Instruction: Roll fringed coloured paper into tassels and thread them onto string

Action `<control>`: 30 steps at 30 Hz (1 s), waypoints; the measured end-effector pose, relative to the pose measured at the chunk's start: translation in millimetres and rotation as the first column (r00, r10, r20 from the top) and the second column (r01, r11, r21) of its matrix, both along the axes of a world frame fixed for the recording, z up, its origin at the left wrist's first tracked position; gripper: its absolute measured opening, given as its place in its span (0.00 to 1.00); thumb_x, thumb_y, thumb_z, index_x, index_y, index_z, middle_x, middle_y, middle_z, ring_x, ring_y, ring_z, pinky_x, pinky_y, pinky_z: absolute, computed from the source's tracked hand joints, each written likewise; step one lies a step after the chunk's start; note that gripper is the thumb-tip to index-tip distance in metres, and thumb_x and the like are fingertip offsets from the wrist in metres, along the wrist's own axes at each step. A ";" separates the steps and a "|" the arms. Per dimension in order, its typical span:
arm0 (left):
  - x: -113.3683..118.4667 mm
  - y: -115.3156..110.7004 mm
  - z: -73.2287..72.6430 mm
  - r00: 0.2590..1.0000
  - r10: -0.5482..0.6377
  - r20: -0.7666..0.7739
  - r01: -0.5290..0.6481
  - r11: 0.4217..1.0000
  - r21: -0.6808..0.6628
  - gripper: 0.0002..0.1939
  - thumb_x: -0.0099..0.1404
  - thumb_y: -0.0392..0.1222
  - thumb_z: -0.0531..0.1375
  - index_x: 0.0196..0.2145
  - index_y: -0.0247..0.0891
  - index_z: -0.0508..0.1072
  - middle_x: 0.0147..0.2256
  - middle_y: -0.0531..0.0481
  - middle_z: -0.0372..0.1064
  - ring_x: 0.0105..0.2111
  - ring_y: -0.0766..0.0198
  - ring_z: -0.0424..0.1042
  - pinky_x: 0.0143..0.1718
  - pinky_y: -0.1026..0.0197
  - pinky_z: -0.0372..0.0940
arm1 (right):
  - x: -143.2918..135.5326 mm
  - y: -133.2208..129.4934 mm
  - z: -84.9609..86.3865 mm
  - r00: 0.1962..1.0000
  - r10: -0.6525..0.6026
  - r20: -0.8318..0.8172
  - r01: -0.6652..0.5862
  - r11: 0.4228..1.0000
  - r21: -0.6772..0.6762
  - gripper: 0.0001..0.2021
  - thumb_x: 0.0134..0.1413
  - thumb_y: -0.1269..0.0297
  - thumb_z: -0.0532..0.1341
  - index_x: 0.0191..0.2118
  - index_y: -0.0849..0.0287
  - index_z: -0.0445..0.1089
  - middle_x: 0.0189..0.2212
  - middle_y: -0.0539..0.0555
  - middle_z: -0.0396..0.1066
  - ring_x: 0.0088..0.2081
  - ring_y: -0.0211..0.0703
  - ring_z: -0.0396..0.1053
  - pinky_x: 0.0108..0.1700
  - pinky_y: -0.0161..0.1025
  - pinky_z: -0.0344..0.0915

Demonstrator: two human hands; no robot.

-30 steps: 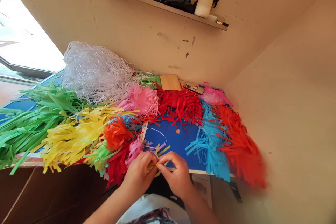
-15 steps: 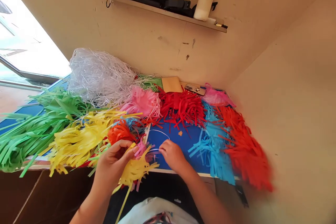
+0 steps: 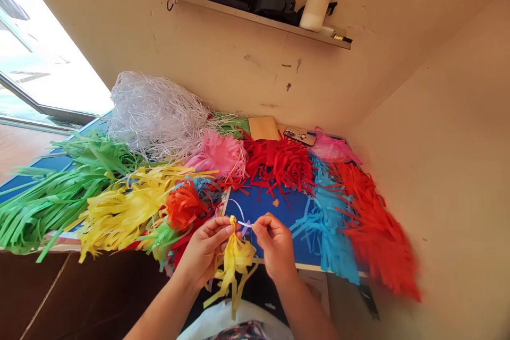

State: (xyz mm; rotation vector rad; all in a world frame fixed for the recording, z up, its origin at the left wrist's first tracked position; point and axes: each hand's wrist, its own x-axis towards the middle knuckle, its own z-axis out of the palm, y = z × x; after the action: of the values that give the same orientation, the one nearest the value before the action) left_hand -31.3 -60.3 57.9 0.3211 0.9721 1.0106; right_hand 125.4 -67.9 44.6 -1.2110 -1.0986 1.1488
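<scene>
Left hand (image 3: 205, 249): you pinch the looped top of a yellow, fringed, paper-like tassel (image 3: 235, 257).
Right hand (image 3: 275, 247): you pinch a thin white ribbon (image 3: 245, 224) near the tassel's top.
Tassel: hangs between your hands, lower centre of the frame.

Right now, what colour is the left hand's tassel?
The tassel is yellow, clearest in the head view.
</scene>
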 end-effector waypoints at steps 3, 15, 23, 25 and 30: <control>2.0 -2.9 0.4 1.000 -0.011 -0.006 0.011 1.000 0.007 0.20 0.44 0.40 0.75 0.33 0.36 0.73 0.27 0.51 0.77 0.24 0.65 0.76 0.24 0.68 0.69 | -3.0 0.7 4.0 0.994 -0.006 0.106 0.003 0.999 0.035 0.13 0.56 0.55 0.63 0.27 0.58 0.70 0.25 0.47 0.62 0.27 0.36 0.59 0.31 0.33 0.59; 4.9 -7.5 7.3 0.999 -0.040 0.011 0.040 0.999 0.036 0.21 0.42 0.42 0.75 0.32 0.37 0.71 0.25 0.54 0.74 0.26 0.67 0.76 0.24 0.71 0.67 | -4.0 -0.2 -1.9 0.979 -0.125 0.162 0.116 0.991 0.060 0.12 0.56 0.55 0.63 0.28 0.57 0.70 0.24 0.47 0.62 0.27 0.37 0.60 0.30 0.33 0.60; 3.8 -8.0 8.3 0.996 -0.060 0.064 0.060 0.998 -0.006 0.21 0.43 0.41 0.75 0.33 0.38 0.71 0.27 0.52 0.76 0.26 0.65 0.76 0.27 0.66 0.70 | -2.2 -2.3 1.6 0.938 -0.145 0.315 0.090 0.979 0.183 0.09 0.56 0.59 0.63 0.28 0.56 0.71 0.24 0.48 0.64 0.26 0.36 0.62 0.29 0.33 0.60; 4.8 -8.5 7.8 0.998 -0.064 0.030 0.064 0.998 0.016 0.21 0.44 0.42 0.74 0.33 0.38 0.71 0.27 0.52 0.76 0.25 0.65 0.75 0.27 0.65 0.69 | -3.5 -4.0 3.3 0.928 -0.138 0.346 0.066 0.975 0.211 0.09 0.57 0.60 0.62 0.28 0.56 0.71 0.24 0.48 0.65 0.26 0.37 0.63 0.29 0.33 0.61; 8.5 -9.9 3.5 0.973 -0.028 -0.230 0.081 0.970 0.228 0.18 0.49 0.48 0.71 0.32 0.36 0.71 0.27 0.52 0.74 0.27 0.65 0.74 0.29 0.66 0.68 | -6.1 -7.8 4.9 0.939 -0.087 0.334 0.021 0.980 0.198 0.10 0.59 0.59 0.60 0.29 0.57 0.70 0.26 0.49 0.66 0.27 0.37 0.65 0.30 0.33 0.62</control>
State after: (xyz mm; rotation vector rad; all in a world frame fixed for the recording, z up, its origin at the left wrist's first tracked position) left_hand -22.8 -70.2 61.4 0.6700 1.0421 1.0563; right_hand 119.3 -75.8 49.6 -1.3077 -1.3933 0.7841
